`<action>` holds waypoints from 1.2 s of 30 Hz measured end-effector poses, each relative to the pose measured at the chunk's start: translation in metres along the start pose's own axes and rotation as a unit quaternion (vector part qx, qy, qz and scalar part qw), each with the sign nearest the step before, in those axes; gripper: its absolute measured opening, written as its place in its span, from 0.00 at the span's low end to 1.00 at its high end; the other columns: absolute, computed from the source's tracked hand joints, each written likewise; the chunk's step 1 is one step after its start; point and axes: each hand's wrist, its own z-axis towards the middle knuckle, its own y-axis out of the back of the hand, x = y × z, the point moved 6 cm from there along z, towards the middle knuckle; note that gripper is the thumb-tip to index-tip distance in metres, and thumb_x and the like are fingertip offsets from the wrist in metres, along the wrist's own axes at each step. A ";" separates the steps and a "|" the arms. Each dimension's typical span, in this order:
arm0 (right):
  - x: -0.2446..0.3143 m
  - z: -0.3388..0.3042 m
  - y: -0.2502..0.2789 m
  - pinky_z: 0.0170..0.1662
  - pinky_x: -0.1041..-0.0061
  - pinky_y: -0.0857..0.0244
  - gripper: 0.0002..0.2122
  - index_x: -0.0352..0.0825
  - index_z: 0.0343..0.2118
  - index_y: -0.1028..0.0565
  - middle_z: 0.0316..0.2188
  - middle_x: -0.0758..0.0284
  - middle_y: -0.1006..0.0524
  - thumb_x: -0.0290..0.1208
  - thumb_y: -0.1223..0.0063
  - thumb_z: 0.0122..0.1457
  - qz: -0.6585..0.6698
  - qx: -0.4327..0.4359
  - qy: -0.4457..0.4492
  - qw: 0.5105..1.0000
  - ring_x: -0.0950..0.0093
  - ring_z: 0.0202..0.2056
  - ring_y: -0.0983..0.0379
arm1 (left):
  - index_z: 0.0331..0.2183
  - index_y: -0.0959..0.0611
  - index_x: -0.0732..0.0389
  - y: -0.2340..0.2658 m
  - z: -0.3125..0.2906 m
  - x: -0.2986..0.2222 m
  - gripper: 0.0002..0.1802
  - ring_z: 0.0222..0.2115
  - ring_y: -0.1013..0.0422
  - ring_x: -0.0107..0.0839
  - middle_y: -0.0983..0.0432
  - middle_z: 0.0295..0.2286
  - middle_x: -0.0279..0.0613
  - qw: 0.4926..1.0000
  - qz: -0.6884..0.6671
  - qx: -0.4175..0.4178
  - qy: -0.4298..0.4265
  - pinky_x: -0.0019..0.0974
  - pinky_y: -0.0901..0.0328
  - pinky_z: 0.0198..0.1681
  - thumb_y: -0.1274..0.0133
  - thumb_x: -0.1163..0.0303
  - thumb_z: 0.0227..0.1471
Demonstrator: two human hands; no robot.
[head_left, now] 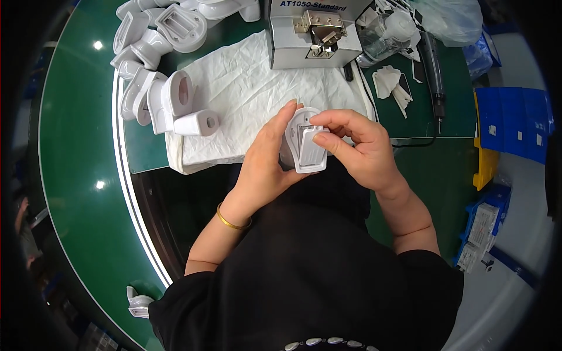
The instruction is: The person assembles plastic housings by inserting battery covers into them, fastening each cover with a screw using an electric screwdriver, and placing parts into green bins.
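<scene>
A white plastic device housing (295,130) with a recessed battery compartment is held over the near edge of the white cloth, its compartment facing up. My left hand (263,161) wraps round its left side, fingers along the upper edge and thumb below. Across the opening lies a ribbed white battery cover (312,153), tilted, with part of the recess showing beside it. My right hand (364,146) pinches the cover's upper right corner between thumb and forefinger. Whether the cover is seated cannot be made out.
Several white housings (161,108) stand left of the white cloth (234,88), more behind them. A grey box-shaped instrument (313,41) with metal terminals stands at the back. A black electric screwdriver (434,73) lies right. Blue bins (509,123) hang far right. Another white part (139,305) lies lower left.
</scene>
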 end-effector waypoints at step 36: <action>-0.026 -0.008 0.006 0.55 0.75 0.37 0.28 0.25 0.62 0.40 0.55 0.58 0.30 0.21 0.46 0.59 0.172 -0.013 -0.127 0.977 0.74 0.52 0.30 | 0.62 0.40 0.60 0.005 0.014 -0.040 0.52 0.59 0.43 0.54 0.39 0.57 0.54 0.995 0.001 0.060 -0.080 0.51 0.45 0.62 0.30 0.67 0.39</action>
